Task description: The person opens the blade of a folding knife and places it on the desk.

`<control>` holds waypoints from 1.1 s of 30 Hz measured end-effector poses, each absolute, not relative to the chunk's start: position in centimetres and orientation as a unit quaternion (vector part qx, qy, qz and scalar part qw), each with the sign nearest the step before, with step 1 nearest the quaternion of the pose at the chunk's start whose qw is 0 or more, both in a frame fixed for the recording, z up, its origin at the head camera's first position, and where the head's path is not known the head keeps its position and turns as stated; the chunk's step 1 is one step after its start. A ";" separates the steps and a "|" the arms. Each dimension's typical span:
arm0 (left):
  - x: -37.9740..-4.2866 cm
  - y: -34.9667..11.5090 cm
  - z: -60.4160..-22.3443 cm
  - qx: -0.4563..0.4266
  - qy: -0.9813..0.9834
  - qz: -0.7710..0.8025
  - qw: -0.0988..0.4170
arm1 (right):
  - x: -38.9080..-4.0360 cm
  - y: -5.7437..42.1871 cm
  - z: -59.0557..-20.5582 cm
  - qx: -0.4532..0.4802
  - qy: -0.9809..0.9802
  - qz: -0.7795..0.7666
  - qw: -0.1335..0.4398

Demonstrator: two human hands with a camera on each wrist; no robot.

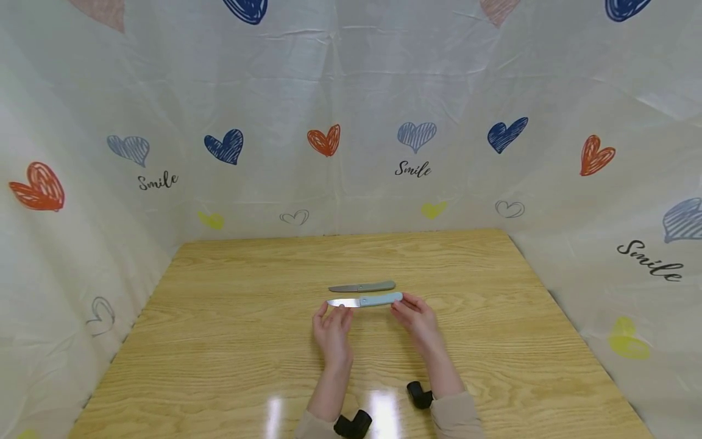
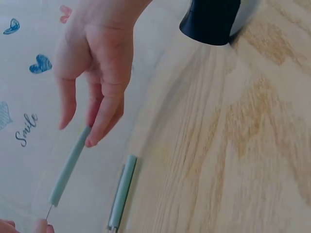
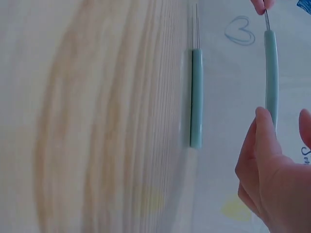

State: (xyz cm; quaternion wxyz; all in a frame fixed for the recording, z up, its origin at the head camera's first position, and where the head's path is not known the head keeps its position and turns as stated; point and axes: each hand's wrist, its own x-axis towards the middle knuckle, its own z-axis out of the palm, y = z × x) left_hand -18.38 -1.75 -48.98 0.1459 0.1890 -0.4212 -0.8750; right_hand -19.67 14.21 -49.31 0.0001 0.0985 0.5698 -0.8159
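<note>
A small knife with a light blue handle [image 1: 381, 299] is held level above the table by both hands. My left hand [image 1: 333, 341] pinches its shiny blade [image 1: 345, 303], which points left. At the other side my right hand [image 1: 421, 323] holds the handle's end with its fingertips. Just behind lies a second knife [image 1: 377, 286] with a grey-green handle, its blade also to the left. In the left wrist view only fingertips of the left hand [image 2: 39, 226] show at the lower corner. The right wrist view has the lying knife [image 3: 197, 97] beside the held one.
Under the hands is a wood-grain table [image 1: 247, 329]. A white curtain [image 1: 362, 91] printed with hearts and "Smile" hangs behind it and at both sides. Black wrist-worn devices [image 1: 353, 424] sit at the sleeves.
</note>
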 end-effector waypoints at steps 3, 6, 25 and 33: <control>-18.0 -2.2 -49.2 0.191 -0.432 -0.873 0.120 | -19.6 15.2 -49.3 0.101 0.609 -0.786 0.032; -17.8 -2.8 -49.3 0.194 -0.438 -0.873 0.096 | -19.4 15.9 -49.6 0.100 0.642 -0.759 0.052; -16.9 -5.3 -50.8 0.153 -0.501 -0.850 -0.048 | -19.4 16.7 -50.5 0.074 0.704 -0.693 0.136; -17.2 -6.3 -51.0 0.137 -0.525 -0.835 -0.093 | -19.6 16.9 -50.7 0.060 0.712 -0.684 0.150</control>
